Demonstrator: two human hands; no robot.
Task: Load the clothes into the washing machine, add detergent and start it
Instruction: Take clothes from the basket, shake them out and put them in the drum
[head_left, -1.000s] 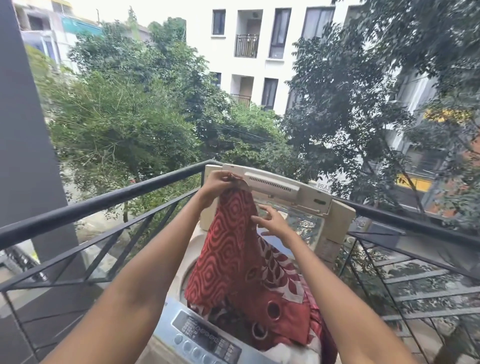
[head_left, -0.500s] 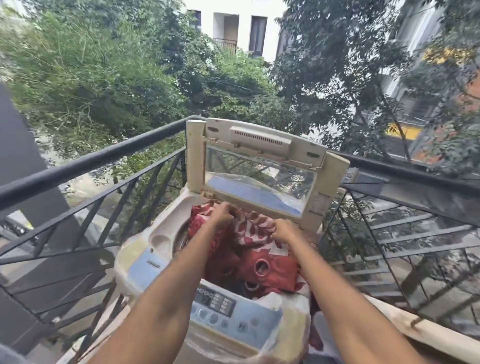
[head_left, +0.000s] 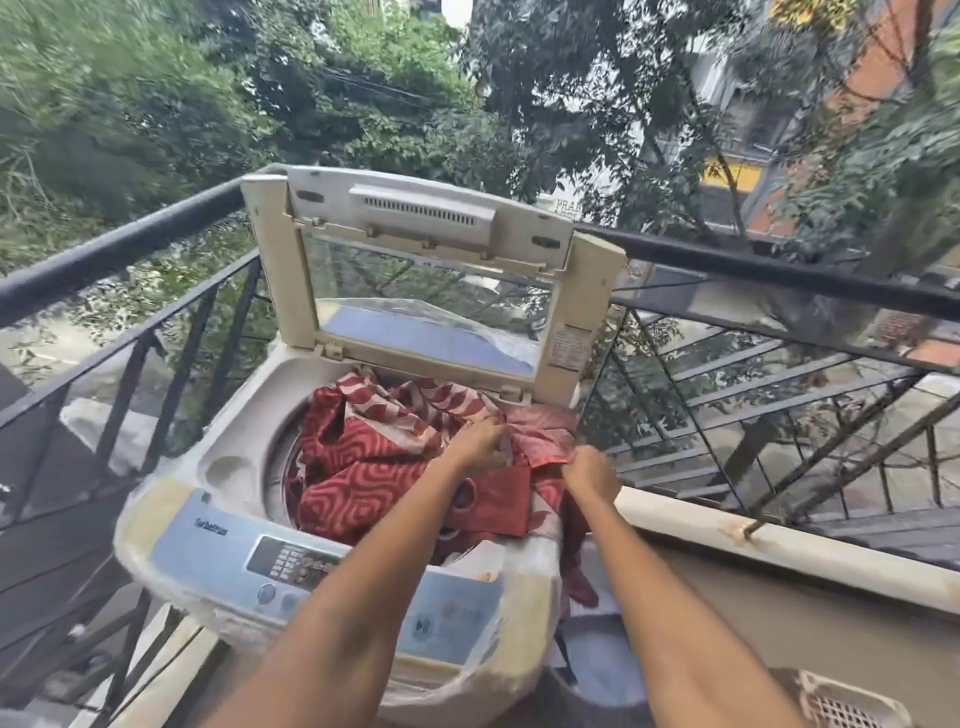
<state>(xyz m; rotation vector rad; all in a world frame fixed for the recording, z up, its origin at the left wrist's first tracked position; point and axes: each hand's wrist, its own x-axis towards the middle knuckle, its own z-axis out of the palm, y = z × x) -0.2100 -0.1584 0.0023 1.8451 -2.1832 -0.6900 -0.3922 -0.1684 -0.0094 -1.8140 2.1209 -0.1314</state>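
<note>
Where a second ago the red patterned cloth (head_left: 363, 467) was held high in front of the raised lid (head_left: 431, 270), it now lies bunched in the drum opening at the centre of the frame, lowered in stages.

Head view, one entry per item:

- Washing machine (head_left: 218, 545): top-loader, lower centre, lid propped upright at the back; control panel at the lower edge, partly hidden by the left forearm.
- Red patterned cloth: heaped in and over the drum mouth; a fold spills over the right rim, and a strip hangs down outside the machine's right side.
- Left hand (head_left: 480, 444): down on the heap right of centre, fingers curled into the fabric, gripping it.
- Right hand (head_left: 589, 473): just beside the left, at the right rim, fingers pinching the paler reverse edge of the cloth.
- Balcony railing (head_left: 130, 244): dark bars behind and to both sides.
- Basket (head_left: 852, 701): pale lattice corner, lower right of the frame.

Judgement: loading is well along but unfinished, since the overhanging fold and hanging strip remain outside the drum. No detergent is visible; the lid is not yet shut.
</note>
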